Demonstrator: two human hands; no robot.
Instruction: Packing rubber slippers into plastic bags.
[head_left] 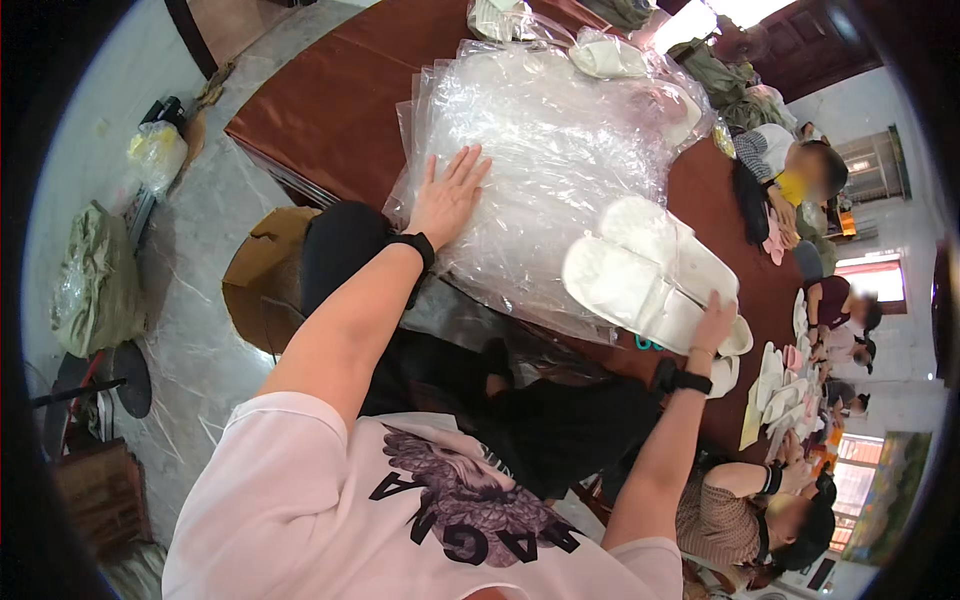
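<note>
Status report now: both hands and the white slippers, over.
Left hand open, flat on stack of clear plastic bags. Right hand on pair of white slippers atop the bags. Nothing in the way.

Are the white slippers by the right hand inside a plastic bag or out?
Out: the white slippers lie bare atop the clear bag stack, right hand touching them.

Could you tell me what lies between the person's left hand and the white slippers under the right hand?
Only the stack of clear plastic bags, seen from the head view, spans from left hand to white slippers.

left hand: flat, fingers spread, palm down, arm outstretched
right hand: fingers curled, arm reaching forward
</note>
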